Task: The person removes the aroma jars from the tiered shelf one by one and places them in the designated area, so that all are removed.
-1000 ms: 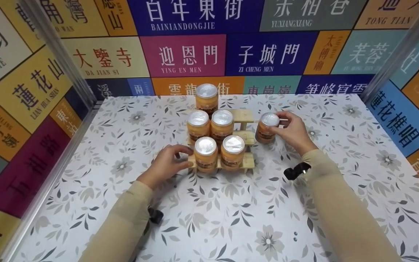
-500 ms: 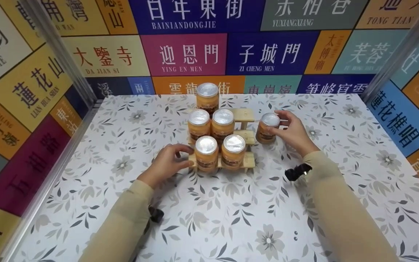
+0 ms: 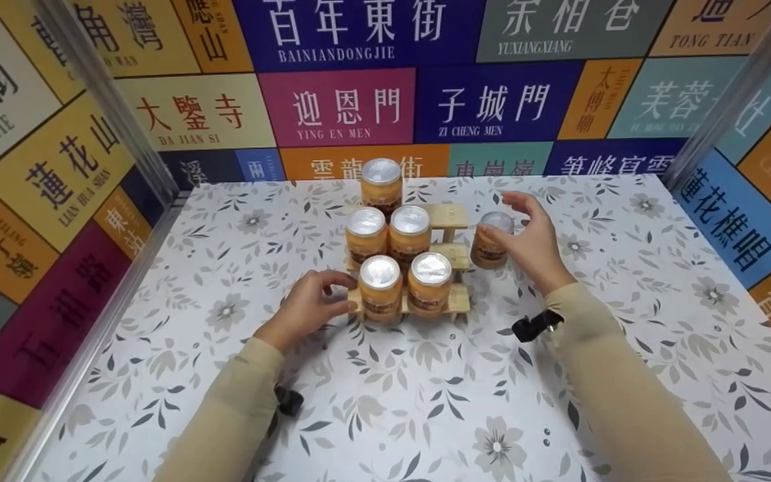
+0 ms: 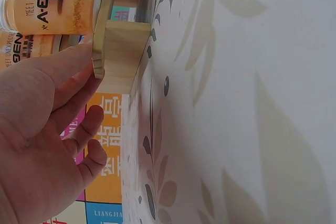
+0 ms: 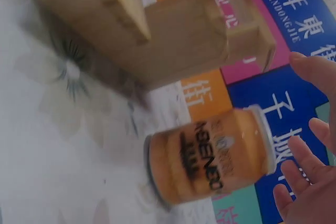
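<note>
A three-step wooden stand (image 3: 454, 257) bears several orange jars with silver lids: one on the top step (image 3: 381, 184), two in the middle (image 3: 366, 237), two in front (image 3: 381, 291). My left hand (image 3: 305, 306) pinches the left end of the stand's front step, as the left wrist view of the stand (image 4: 126, 51) shows. Right of the stand, another jar (image 3: 490, 250) stands upright on the table. My right hand (image 3: 534, 242) is beside it with fingers spread; in the right wrist view this hand (image 5: 315, 182) is apart from the jar (image 5: 210, 156).
A white tablecloth (image 3: 385, 415) with grey flowers and leaves covers the table. Colourful panels (image 3: 345, 100) with Chinese lettering wall in the back and both sides. The right ends of the stand's steps carry no jars.
My right hand has let go of the jar on the right; its fingers have spread and lifted off it. The left hand and the jars on the stand have kept their places.
</note>
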Demonstrator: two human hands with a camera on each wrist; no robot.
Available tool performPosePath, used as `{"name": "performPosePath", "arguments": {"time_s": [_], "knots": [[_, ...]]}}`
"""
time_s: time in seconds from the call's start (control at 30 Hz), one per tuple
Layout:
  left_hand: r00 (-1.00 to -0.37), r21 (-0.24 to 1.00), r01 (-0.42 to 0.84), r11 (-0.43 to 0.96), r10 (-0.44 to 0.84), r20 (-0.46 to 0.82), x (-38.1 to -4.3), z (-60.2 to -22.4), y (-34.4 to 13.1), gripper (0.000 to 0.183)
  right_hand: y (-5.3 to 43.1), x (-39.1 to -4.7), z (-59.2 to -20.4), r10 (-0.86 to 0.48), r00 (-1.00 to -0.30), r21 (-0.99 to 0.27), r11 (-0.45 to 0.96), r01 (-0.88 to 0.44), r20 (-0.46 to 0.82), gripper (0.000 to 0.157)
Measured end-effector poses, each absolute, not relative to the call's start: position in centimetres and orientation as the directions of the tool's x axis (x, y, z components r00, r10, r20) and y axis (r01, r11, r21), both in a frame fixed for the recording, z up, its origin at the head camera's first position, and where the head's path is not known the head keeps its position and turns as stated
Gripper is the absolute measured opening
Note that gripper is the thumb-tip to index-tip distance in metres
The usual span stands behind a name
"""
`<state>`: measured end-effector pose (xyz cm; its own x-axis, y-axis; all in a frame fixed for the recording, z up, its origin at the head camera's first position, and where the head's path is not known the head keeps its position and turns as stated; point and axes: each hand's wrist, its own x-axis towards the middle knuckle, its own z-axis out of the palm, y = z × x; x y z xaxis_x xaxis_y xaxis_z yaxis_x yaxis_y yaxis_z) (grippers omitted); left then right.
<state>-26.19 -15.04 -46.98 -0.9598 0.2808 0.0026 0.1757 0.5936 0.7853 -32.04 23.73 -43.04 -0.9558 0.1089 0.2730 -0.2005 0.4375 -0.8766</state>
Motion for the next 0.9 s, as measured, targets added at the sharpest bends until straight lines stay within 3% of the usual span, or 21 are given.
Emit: {"name": "performPosePath", "arguments": {"time_s": [0.3, 0.9], "knots": [[-0.961, 0.773, 0.179, 0.608, 0.278, 0.004, -26.2, -47.3, -15.0, 0.034, 21.0, -31.1, -41.2, 0.025, -0.947, -0.883, 0.369, -0.289, 0.321, 0.062], [-0.963, 0.797, 0.148, 0.585, 0.269, -0.019, -26.0, -47.2, -14.9, 0.036, 15.1, -30.8, -38.1, -0.116, -0.952, -0.916, 0.259, -0.305, 0.284, 0.052]]}}
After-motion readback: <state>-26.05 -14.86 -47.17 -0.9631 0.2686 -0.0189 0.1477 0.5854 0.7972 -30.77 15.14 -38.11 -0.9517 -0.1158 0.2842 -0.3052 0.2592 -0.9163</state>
